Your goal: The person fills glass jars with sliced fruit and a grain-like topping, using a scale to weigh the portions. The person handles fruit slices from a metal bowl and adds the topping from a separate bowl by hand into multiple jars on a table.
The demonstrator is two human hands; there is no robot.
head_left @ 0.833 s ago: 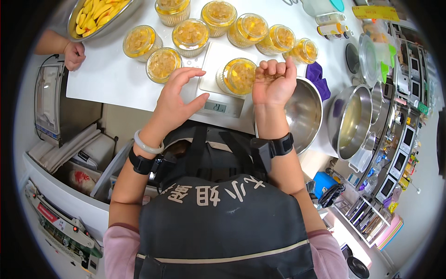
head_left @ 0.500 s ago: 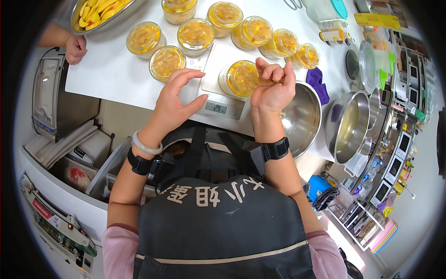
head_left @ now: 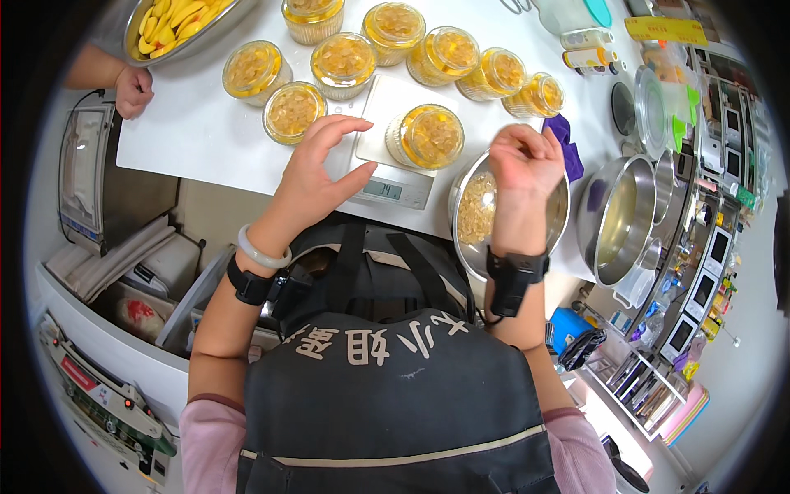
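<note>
Pinched right hand (head_left: 527, 160) over steel bowl (head_left: 553, 221); left hand (head_left: 317, 169) splayed

Glossy steel bowl (head_left: 550, 235), clear plastic cup (head_left: 425, 137), smooth matt white table (head_left: 197, 136).

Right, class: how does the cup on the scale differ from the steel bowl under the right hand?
The cup is small, clear plastic and filled with yellow pieces nearly to its rim; the steel bowl is wide, shiny metal and only partly filled. The cup sits on the scale; the bowl sits beside it. Both hold pale yellow pieces.
</note>
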